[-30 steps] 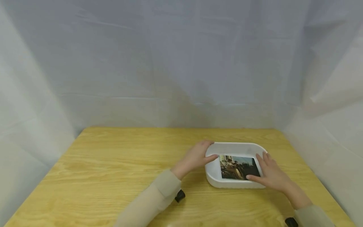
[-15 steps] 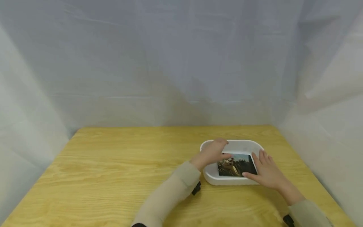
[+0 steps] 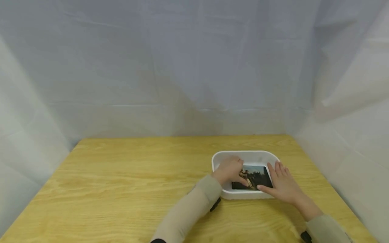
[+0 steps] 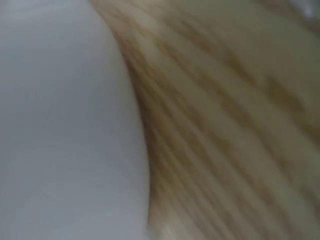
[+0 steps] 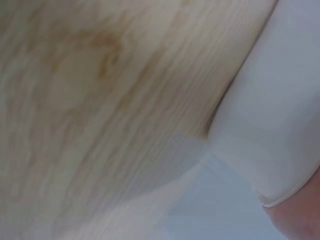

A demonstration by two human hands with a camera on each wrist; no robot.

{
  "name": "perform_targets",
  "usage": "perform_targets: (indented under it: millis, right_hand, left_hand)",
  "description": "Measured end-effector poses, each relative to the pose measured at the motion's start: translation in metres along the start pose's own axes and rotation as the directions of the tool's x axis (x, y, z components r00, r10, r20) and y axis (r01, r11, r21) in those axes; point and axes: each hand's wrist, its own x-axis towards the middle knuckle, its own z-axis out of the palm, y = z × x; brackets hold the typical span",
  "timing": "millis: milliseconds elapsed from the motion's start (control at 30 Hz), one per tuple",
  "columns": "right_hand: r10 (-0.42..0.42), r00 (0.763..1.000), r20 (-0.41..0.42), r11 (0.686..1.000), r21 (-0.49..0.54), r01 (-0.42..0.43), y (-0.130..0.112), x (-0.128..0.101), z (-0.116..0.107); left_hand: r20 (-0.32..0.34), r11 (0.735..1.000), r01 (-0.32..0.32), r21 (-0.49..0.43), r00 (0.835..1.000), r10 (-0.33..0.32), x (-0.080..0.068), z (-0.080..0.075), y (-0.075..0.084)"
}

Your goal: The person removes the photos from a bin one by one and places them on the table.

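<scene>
Grey bkdrop [image 3: 194, 67], poss. cloth, behind tray [image 3: 250, 157]

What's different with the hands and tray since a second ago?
The left-hand grip has moved right, from the left rim of the white rounded plastic-looking tray to over the left part of the dark rectangular picture; whether it holds it is unclear. The right-hand grip stays at the tray's right end.

The left hand [image 3: 230, 170] has a long, cream cloth sleeve [image 3: 188, 214] with a wide cuff [image 3: 210, 187], and a small black block [image 3: 215, 205] under it. At lower right, the right hand [image 3: 284, 185] has a matching cream cloth sleeve [image 3: 326, 227] and another small black block [image 3: 306, 237].
</scene>
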Motion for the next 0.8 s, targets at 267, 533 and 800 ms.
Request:
perform_targets:
  millis: [267, 533, 800]
  right_hand:
    - [0.006, 1.0, -0.011, 1.0, 0.01, -0.006, 0.0017, -0.0003, 0.0018]
    - [0.015, 1.0, 0.014, 1.0, -0.004, -0.015, -0.0005, 0.001, -0.0013]
    - [0.021, 1.0, 0.017, 1.0, -0.002, -0.021, 0.0018, 0.0006, -0.0003]
  left_hand:
    - [0.065, 0.997, 0.0, 0.071, 0.998, -0.005, 0.0003, 0.008, -0.0007]
    - [0.13, 0.996, 0.057, 0.075, 0.989, -0.067, 0.0014, 0.0089, 0.0007]
    - [0.126, 0.994, 0.082, 0.065, 0.988, -0.09, 0.0002, 0.0052, 0.0012]
